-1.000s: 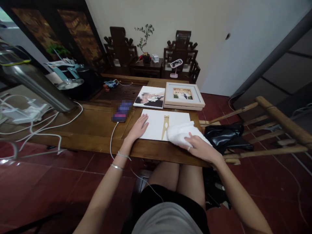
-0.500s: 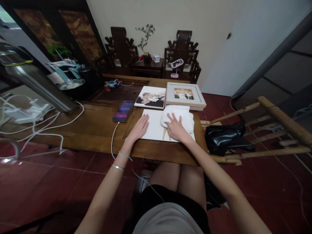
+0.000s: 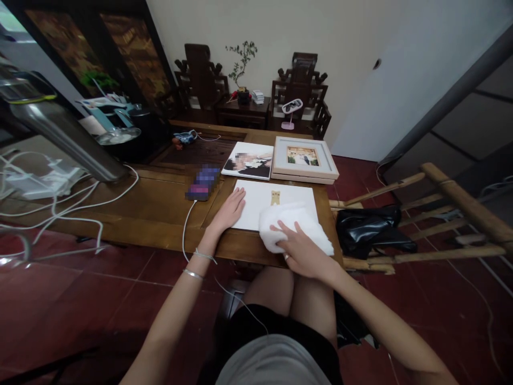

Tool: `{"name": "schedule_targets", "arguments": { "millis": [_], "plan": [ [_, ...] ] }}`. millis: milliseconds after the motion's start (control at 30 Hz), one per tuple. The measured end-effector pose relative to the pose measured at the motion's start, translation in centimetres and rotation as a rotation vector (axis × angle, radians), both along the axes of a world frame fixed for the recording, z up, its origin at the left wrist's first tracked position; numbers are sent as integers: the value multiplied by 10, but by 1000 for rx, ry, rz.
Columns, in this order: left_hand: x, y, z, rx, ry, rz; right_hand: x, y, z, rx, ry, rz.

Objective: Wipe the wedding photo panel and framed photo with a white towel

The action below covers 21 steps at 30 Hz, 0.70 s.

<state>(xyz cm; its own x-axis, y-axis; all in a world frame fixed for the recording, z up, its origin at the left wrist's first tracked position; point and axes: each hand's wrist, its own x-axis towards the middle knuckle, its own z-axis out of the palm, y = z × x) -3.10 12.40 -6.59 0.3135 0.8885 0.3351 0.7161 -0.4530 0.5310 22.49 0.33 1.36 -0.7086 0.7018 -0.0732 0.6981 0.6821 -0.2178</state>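
Observation:
A white board or canvas (image 3: 250,206) with a small tan, bear-like figure on it lies flat at the table's near edge. My left hand (image 3: 231,208) rests on its left side, palm down with the fingers stretched out. Under my right hand (image 3: 298,248) is a folded white towel (image 3: 272,224), gripped and pressed down by the fingers. The towel covers the board's lower right part and reaches onto the wooden table edge. A ring shows on the right hand, and a bracelet and cord circle the left wrist.
Behind the board lie a photo panel (image 3: 248,160) and stacked picture frames (image 3: 306,158). To the left are a phone (image 3: 202,183) on a white cable, a steel flask (image 3: 68,136) and tangled cords. A bamboo chair (image 3: 460,203) holding a black bag (image 3: 368,230) stands right.
My right hand has drawn the towel toward me, from the board's upper right to its lower edge, uncovering the tan figure. My left hand stays in place.

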Motion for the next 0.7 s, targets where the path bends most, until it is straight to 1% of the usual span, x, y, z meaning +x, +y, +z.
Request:
{"name": "schedule_targets", "arguments": {
  "millis": [100,233,300,367,433,500,567,700],
  "plan": [
    [-1,1,-3,7,-7,-9,-2,36,-7,36,43,-68],
    [-3,3,-6,21,-10,-14,-12,87,-17,104,70,-140],
    [-3,3,-6,22,-11,-19,-20,105,-18,119,71,-164],
    [-3,4,-7,20,-12,-19,-27,116,-16,125,57,-192],
    [-3,5,-7,20,-12,-17,-33,118,-14,132,20,-199],
    [-3,5,-8,27,-12,-17,-37,111,-12,146,-28,-170],
    [-3,5,-8,32,-13,-18,-39,94,-13,159,-69,-113],
    [-3,3,-6,30,-10,-14,-39,45,-12,183,-110,-2]
  ]
}}
